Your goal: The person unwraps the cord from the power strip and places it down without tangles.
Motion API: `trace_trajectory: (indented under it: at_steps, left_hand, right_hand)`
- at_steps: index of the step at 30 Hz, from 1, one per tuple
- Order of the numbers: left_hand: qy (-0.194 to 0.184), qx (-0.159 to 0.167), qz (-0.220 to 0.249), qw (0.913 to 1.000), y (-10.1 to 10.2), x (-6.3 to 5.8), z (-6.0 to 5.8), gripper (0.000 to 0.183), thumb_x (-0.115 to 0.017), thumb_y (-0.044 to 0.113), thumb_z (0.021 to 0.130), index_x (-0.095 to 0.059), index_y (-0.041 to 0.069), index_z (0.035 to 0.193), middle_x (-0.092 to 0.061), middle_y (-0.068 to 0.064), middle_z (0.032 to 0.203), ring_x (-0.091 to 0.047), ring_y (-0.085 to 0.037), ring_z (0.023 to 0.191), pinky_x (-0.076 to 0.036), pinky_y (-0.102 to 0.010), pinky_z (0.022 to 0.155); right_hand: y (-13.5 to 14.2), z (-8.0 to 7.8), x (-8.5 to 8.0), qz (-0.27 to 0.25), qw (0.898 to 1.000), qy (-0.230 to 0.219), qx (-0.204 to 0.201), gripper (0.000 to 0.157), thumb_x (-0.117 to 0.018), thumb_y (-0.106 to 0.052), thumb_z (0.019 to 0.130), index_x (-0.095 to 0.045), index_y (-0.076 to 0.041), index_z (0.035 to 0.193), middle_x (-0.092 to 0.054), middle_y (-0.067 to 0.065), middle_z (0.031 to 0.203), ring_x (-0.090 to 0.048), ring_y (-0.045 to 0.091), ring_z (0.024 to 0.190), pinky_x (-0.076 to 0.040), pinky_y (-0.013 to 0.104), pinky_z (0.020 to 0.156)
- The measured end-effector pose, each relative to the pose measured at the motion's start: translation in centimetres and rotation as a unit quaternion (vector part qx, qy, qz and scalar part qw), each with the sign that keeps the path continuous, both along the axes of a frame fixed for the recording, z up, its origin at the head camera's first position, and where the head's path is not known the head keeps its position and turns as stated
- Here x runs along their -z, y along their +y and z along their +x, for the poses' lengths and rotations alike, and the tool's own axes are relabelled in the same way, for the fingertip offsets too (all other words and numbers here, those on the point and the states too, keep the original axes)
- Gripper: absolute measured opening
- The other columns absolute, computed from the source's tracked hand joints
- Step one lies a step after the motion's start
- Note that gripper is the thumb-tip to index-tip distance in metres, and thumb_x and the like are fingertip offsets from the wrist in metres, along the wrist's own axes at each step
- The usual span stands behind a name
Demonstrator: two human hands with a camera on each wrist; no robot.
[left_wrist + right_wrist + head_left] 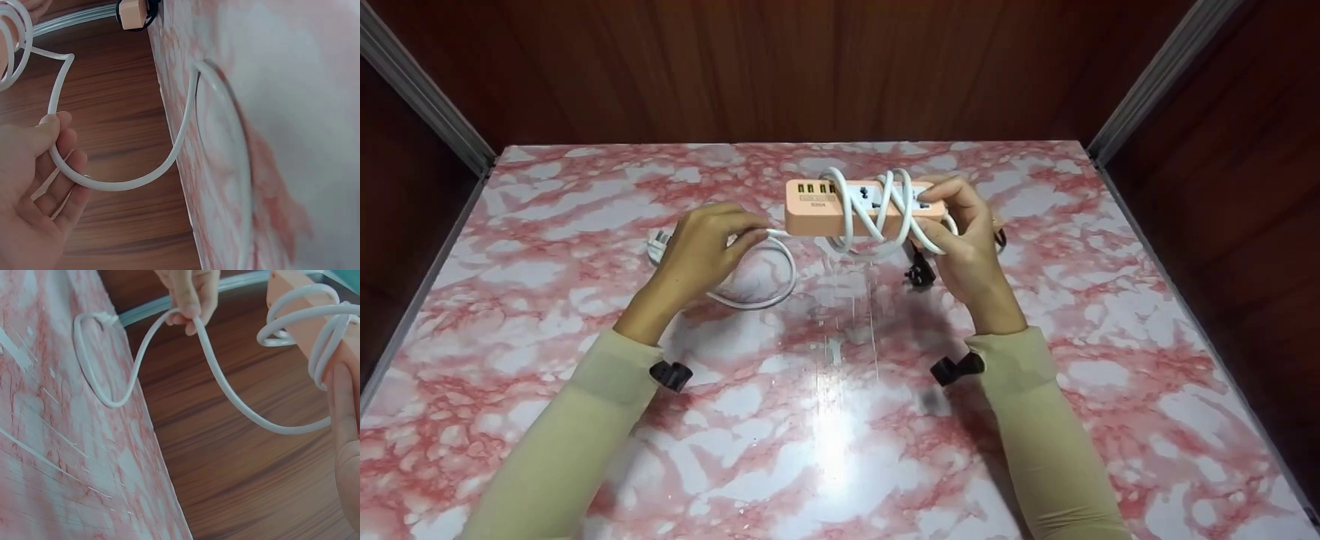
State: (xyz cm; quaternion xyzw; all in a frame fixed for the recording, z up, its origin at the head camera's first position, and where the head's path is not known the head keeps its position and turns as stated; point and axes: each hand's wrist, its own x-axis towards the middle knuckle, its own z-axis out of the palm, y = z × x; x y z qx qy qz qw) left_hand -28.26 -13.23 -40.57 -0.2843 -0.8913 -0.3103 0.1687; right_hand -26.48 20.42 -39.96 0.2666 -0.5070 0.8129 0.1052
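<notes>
A peach power strip (814, 219) with USB ports and white sockets is held above the table by my right hand (971, 244), thumb on the near side and fingers over its right end. Several loops of its white cord (129, 184) wrap around the strip. To the left, my left hand (697, 244) pinches the cord between thumb and fingers. From there the cord sags in a loop down to the tabletop. Its white plug (658, 243) lies on the table, partly hidden behind the left hand.
Behind the right hand lies a black plug (919, 271). A peach block with black cord (133, 14) shows beyond it, mostly hidden in the head view. The red-and-white marbled table (780, 450) is bounded by brown wood-grain panels (780, 75) at the back and sides.
</notes>
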Motion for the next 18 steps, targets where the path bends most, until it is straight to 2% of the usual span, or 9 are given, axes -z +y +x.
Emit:
trace_trajectory:
  at_steps: [4, 7, 12, 15, 18]
  left_hand:
    - [0.009, -0.022, 0.011, 0.9996, 0.4, -0.8, -0.8, 0.019, -0.076, 0.021, 0.1, -0.084, 0.008, 0.111, -0.08, -0.01, 0.106, -0.074, -0.03, 0.096, -0.057, -0.047, 0.084]
    - [0.021, -0.033, 0.021, 0.999, 0.7, -1.5, -1.3, 0.02, -0.076, 0.022, 0.1, -0.084, 0.008, 0.112, -0.079, -0.01, 0.1, -0.072, -0.028, 0.087, -0.054, -0.043, 0.078]
    - [0.053, -0.041, 0.04, 0.997, 1.1, -2.7, -2.0, 0.02, -0.075, 0.023, 0.101, -0.085, 0.009, 0.111, -0.071, -0.01, 0.083, -0.055, -0.021, 0.07, -0.04, -0.035, 0.066]
    - [0.073, -0.042, 0.055, 0.9949, 1.2, -3.4, -2.4, 0.021, -0.075, 0.024, 0.1, -0.085, 0.009, 0.111, -0.074, -0.011, 0.086, -0.056, -0.021, 0.071, -0.039, -0.032, 0.066]
    - [0.094, -0.045, 0.08, 0.9914, 1.3, -4.0, -2.7, 0.022, -0.076, 0.025, 0.099, -0.085, 0.008, 0.109, -0.077, -0.01, 0.088, -0.057, -0.019, 0.07, -0.038, -0.029, 0.066]
  right_hand:
    - [0.1, 0.0, 0.0, -0.005, 1.0, -0.005, -0.009, 0.021, -0.076, 0.008, 0.086, -0.068, 0.001, 0.104, -0.061, 0.017, 0.124, -0.063, 0.021, 0.1, -0.056, 0.022, 0.07]
    - [0.1, 0.1, 0.0, -0.006, 1.0, -0.011, -0.011, 0.021, -0.076, 0.007, 0.087, -0.067, -0.001, 0.104, -0.06, 0.016, 0.124, -0.062, 0.019, 0.093, -0.055, 0.022, 0.066]
    - [0.0, 0.2, -0.2, 0.003, 1.0, -0.012, -0.006, 0.023, -0.078, 0.006, 0.086, -0.067, -0.004, 0.103, -0.06, 0.013, 0.124, -0.06, 0.021, 0.103, -0.056, 0.024, 0.078]
    - [0.0, 0.1, -0.2, 0.014, 1.0, -0.01, -0.002, 0.023, -0.077, 0.007, 0.085, -0.067, -0.004, 0.102, -0.06, 0.012, 0.122, -0.057, 0.023, 0.11, -0.054, 0.026, 0.086]
    - [0.0, 0.1, -0.1, 0.023, 1.0, -0.01, -0.001, 0.022, -0.077, 0.007, 0.085, -0.067, -0.002, 0.102, -0.062, 0.011, 0.118, -0.057, 0.023, 0.109, -0.053, 0.027, 0.085]
